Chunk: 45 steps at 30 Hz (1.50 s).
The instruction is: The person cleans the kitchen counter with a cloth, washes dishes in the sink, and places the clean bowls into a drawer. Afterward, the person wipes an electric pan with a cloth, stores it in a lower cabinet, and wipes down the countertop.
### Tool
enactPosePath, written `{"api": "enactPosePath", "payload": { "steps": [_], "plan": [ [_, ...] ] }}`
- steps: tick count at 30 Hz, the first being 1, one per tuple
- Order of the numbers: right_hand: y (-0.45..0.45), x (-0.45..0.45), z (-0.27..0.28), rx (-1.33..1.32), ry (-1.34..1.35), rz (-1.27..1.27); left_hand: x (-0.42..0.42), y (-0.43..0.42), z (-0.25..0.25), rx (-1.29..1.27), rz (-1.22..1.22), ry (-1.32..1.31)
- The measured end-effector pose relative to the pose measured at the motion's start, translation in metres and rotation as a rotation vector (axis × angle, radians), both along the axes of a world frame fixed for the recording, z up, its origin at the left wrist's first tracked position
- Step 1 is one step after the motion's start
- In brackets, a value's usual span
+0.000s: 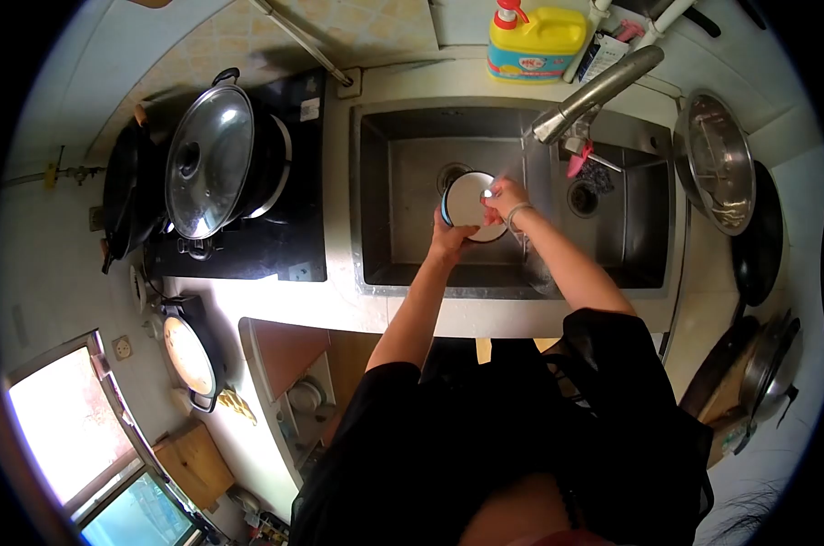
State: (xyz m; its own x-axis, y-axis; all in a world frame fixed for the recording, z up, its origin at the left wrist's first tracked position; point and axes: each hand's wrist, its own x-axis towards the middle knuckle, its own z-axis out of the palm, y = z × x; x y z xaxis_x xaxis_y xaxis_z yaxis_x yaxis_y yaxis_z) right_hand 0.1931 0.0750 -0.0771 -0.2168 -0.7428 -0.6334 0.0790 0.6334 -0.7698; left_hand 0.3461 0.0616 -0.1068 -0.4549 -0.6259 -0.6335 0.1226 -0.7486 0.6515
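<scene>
Over the left basin of a steel sink [412, 218], my left hand [453, 238] grips the lower left rim of a round bowl [467, 196], white inside with a blue outer edge. The bowl is tilted so its inside faces up. My right hand [507, 200] is closed at the bowl's right side, around something small and shiny that I cannot make out. Above and right of the hands is the metal faucet [567, 118], with water that seems to come from its head. A pink item [579, 160] hangs by the faucet base.
A yellow pump bottle [535, 45] stands behind the sink. To the left, a lidded pot [210, 164] and a black wok [130, 187] are on the black stove [289, 241]. Steel bowls [719, 164] lean at the right wall. The right basin holds a dark scrubber [597, 176].
</scene>
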Motion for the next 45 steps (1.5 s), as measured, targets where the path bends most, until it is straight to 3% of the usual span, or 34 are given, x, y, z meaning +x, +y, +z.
{"api": "enactPosePath", "payload": {
  "steps": [5, 12, 15, 22, 27, 30, 32, 33, 36, 37, 39, 41, 42, 43, 45],
  "plan": [
    [-0.001, 0.003, -0.03, 0.036, 0.03, 0.012, 0.007, 0.0, -0.012, 0.036, -0.009, -0.183],
    [0.001, 0.002, -0.052, 0.071, 0.014, 0.118, 0.015, 0.012, -0.028, 0.093, 0.003, -0.213],
    [0.0, 0.003, -0.06, 0.079, -0.059, 0.014, 0.016, 0.012, -0.031, 0.064, -0.01, -0.122],
    [0.001, -0.007, -0.064, 0.088, -0.053, -0.066, 0.013, 0.007, -0.044, 0.069, 0.016, -0.204],
    [0.004, -0.012, -0.084, 0.059, -0.072, -0.189, 0.006, 0.0, -0.095, 0.154, 0.016, -0.258],
    [0.0, -0.008, -0.089, 0.099, 0.121, -0.14, 0.0, -0.005, -0.119, 0.203, 0.031, -0.322],
    [-0.004, -0.005, -0.096, 0.208, 0.422, -0.036, -0.003, -0.005, -0.135, 0.258, 0.08, -0.299],
    [-0.003, -0.006, -0.105, 0.213, 0.42, -0.034, -0.004, -0.007, -0.148, 0.262, 0.08, -0.301],
    [0.005, -0.007, -0.129, -0.043, 0.544, 0.223, -0.002, -0.011, -0.176, 0.238, 0.116, -0.303],
    [0.009, -0.005, -0.134, -0.035, 0.537, 0.225, -0.001, -0.012, -0.181, 0.141, 0.072, -0.414],
    [0.008, 0.001, -0.124, 0.049, 0.291, -0.024, -0.006, -0.011, -0.163, 0.043, 0.026, -0.524],
    [0.006, 0.003, -0.122, 0.058, 0.365, 0.025, -0.021, -0.007, -0.119, -0.441, 0.093, -1.391],
    [0.006, 0.003, -0.121, 0.07, 0.44, 0.073, -0.017, -0.005, -0.108, -0.929, 0.14, -1.446],
    [0.004, 0.004, -0.121, 0.066, 0.443, 0.067, -0.023, -0.005, -0.105, -0.936, 0.142, -1.441],
    [-0.001, 0.013, -0.113, -0.044, 0.946, 0.378, -0.042, 0.001, -0.106, -0.462, -0.075, -0.662]
  ]
}}
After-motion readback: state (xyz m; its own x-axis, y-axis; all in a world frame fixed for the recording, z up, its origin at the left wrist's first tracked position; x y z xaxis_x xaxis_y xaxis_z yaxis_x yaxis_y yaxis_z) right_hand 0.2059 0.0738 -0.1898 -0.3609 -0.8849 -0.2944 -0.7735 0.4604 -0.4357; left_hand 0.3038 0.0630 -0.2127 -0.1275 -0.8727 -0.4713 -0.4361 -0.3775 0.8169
